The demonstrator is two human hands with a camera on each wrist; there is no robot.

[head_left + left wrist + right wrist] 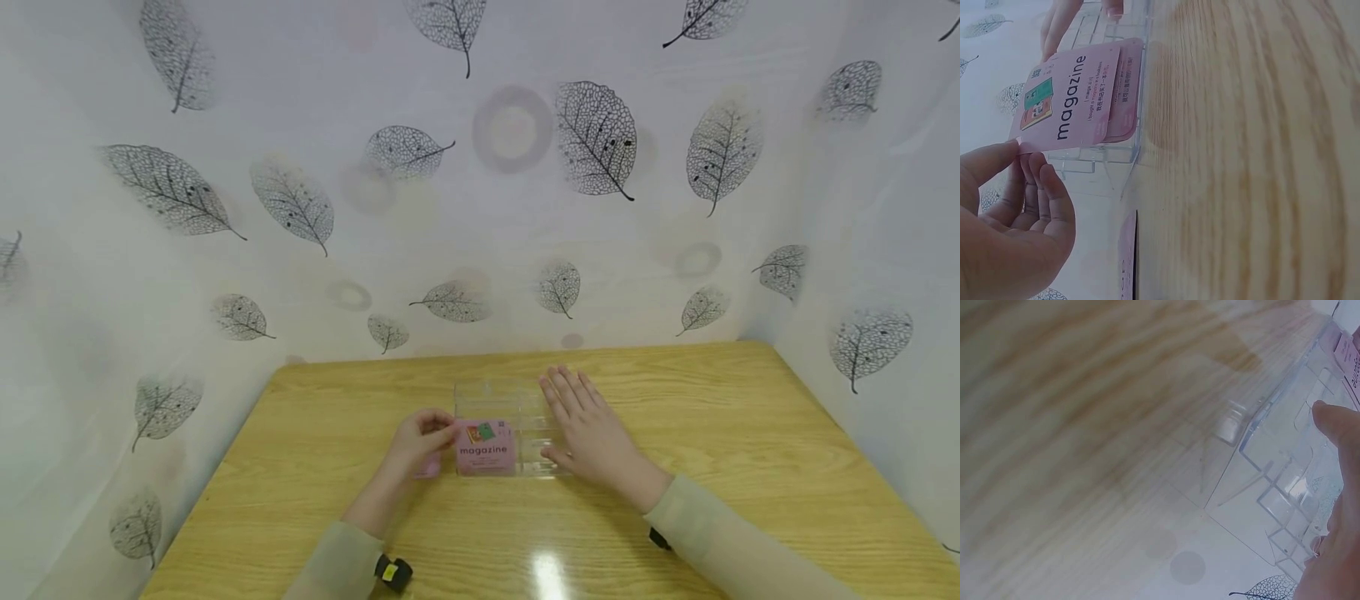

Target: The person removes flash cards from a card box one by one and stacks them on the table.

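In the head view my left hand [420,437] pinches the left edge of a pink flashcard [485,450] printed "magazine". The left wrist view shows thumb and fingertips at one corner of this card [1063,100], with another pink card [1125,94] behind it in a clear plastic organizer [1088,165]. My right hand [592,429] rests at the organizer's right side, fingers straight and thumb spread toward the front. In the right wrist view the thumb of that hand [1341,469] lies over the clear, stepped compartments of the organizer [1272,481].
Another pink card [427,467] lies on the wooden table [300,483], just left of the organizer and partly under the left hand. Behind the table hangs a white cloth [480,208] with a leaf print, also along both sides.
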